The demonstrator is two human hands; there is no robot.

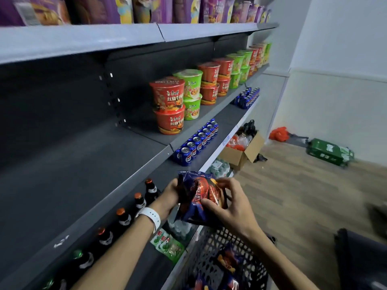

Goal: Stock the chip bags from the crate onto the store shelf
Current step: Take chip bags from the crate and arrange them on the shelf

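Observation:
A blue and red chip bag (199,197) hangs in front of the shelving, held between both hands above the crate. My left hand (170,194) grips its left edge, a white watch band on the wrist. My right hand (229,203) clasps its right side and lower front. Below stands a black mesh crate (211,254) with more blue and orange chip bags (228,262) inside. The grey shelf (73,174) to the left of the hands has a wide bare stretch.
Red and green noodle bowls (169,105) are stacked further along that shelf. Blue cans (196,143) and dark bottles (123,216) line the shelf below. An open cardboard box (243,151) and a green pack (328,151) sit on the wooden floor.

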